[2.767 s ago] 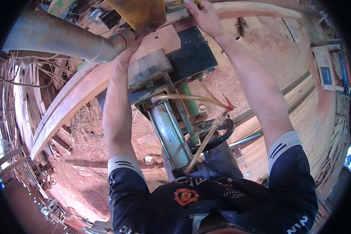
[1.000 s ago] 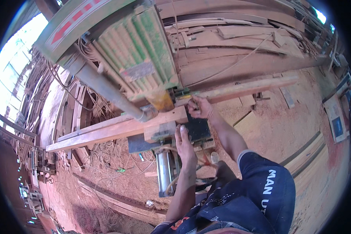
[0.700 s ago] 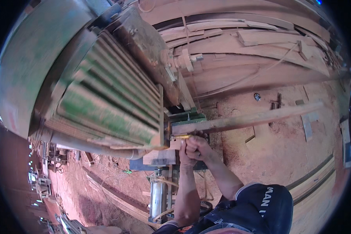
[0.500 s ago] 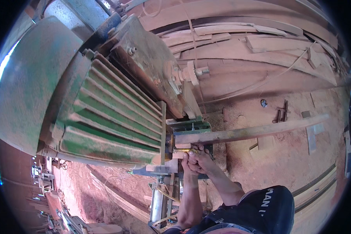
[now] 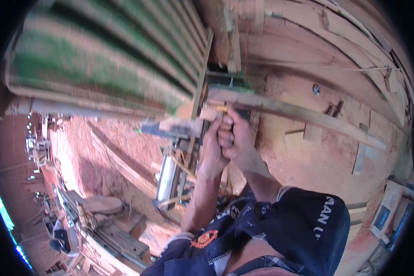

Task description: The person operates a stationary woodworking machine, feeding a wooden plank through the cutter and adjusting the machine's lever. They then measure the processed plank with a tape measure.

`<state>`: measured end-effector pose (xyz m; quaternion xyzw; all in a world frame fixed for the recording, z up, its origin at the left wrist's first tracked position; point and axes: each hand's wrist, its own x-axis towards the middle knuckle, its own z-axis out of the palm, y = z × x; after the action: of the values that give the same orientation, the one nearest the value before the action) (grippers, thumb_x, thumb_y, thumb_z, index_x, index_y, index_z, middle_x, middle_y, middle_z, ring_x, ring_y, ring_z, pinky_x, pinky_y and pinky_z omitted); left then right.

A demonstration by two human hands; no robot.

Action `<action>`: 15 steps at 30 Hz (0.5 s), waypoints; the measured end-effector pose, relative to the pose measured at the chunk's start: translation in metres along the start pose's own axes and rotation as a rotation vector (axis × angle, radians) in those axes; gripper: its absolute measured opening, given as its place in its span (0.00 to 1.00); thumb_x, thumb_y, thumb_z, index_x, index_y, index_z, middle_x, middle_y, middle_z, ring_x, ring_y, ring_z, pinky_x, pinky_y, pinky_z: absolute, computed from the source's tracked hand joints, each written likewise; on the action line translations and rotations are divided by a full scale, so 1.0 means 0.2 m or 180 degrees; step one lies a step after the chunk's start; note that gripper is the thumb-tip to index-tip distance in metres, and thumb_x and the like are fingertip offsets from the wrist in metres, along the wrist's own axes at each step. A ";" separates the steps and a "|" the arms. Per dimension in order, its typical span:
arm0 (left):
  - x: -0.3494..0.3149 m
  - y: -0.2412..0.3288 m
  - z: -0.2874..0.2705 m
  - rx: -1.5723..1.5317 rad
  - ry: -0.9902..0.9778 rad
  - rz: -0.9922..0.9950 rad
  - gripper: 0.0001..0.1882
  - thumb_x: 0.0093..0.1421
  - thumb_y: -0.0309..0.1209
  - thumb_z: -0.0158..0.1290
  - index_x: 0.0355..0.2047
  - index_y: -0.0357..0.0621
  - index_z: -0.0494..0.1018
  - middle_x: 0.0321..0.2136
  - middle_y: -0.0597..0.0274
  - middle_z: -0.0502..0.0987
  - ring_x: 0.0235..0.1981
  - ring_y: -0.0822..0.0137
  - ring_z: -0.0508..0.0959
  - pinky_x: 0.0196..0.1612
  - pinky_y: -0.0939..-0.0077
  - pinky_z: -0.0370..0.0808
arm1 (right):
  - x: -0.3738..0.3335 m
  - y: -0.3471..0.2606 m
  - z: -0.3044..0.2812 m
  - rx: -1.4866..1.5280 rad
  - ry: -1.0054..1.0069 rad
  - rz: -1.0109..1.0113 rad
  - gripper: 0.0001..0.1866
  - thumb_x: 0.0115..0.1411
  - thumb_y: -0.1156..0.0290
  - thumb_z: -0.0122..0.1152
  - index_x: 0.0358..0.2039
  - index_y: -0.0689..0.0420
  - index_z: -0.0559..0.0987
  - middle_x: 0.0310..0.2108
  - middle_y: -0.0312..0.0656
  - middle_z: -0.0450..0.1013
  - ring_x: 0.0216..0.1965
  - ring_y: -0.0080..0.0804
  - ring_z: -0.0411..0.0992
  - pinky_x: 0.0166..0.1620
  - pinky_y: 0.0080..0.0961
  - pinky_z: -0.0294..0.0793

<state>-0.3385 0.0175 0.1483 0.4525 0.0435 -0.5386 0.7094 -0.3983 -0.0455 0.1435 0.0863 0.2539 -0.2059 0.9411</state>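
My left hand [image 5: 213, 143] and my right hand [image 5: 233, 138] are pressed together at the machine's edge, fingers closed. A narrow yellow strip [image 5: 221, 108] sticks out beyond the right fingertips; its other end is hidden in the grip. Whatever the left fingers hold is covered by the hands. Just past the fingertips sits a small pale wood block [image 5: 210, 113]. Behind it, a long wooden beam [image 5: 290, 109] runs from the machine out to the right. The big green ribbed machine housing [image 5: 106, 60], coated in sawdust, fills the upper left and is blurred.
A silver cylinder [image 5: 167, 177] stands below the machine, left of my forearms. Planks [image 5: 354, 41] are stacked along the upper right. Sawdust covers the floor [image 5: 299, 152]. Another person [image 5: 65, 240] is at the lower left beside a second machine [image 5: 110, 237].
The view has swung, so the housing, beam and hands sit higher in the picture. My hands stay together at the machine's edge, and less of the yellow strip shows.
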 end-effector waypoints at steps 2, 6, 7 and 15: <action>-0.03 0.04 0.01 -0.0019 -0.0130 -0.0259 0.14 0.74 0.42 0.49 0.37 0.47 0.76 0.23 0.75 0.69 0.21 0.82 0.67 0.22 0.86 0.64 | -0.02 -0.01 0.02 -0.0011 -0.0004 -0.0035 0.23 0.73 0.49 0.52 0.21 0.45 0.67 0.16 0.25 0.58 0.10 0.16 0.52 0.11 0.17 0.48; -0.31 0.13 -0.01 0.1023 -0.0128 0.0340 0.20 0.73 0.44 0.51 0.49 0.38 0.77 0.34 0.64 0.78 0.40 0.72 0.77 0.44 0.79 0.74 | -0.04 -0.01 0.04 -0.0335 -0.0032 -0.0475 0.21 0.72 0.50 0.53 0.25 0.47 0.69 0.18 0.24 0.59 0.12 0.15 0.54 0.13 0.16 0.49; -0.45 0.19 -0.06 0.1648 -0.0158 0.0779 0.22 0.72 0.44 0.52 0.52 0.36 0.76 0.38 0.61 0.80 0.45 0.69 0.77 0.50 0.76 0.73 | -0.05 0.00 0.03 -0.0492 -0.0273 -0.0465 0.21 0.73 0.49 0.52 0.25 0.47 0.68 0.17 0.26 0.59 0.13 0.17 0.55 0.16 0.17 0.51; -1.09 0.95 -1.28 0.3010 0.0637 0.2499 0.15 0.73 0.34 0.51 0.50 0.38 0.81 0.45 0.52 0.84 0.47 0.64 0.83 0.52 0.68 0.78 | -0.32 0.33 -0.46 -0.2286 0.0627 -0.2363 0.23 0.74 0.50 0.50 0.24 0.49 0.67 0.18 0.30 0.61 0.16 0.21 0.58 0.21 0.21 0.54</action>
<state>-0.1682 0.3538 0.2319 0.7482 -0.3030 -0.1536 0.5699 -0.4607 0.0609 0.1020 -0.3185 0.4093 -0.4164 0.7468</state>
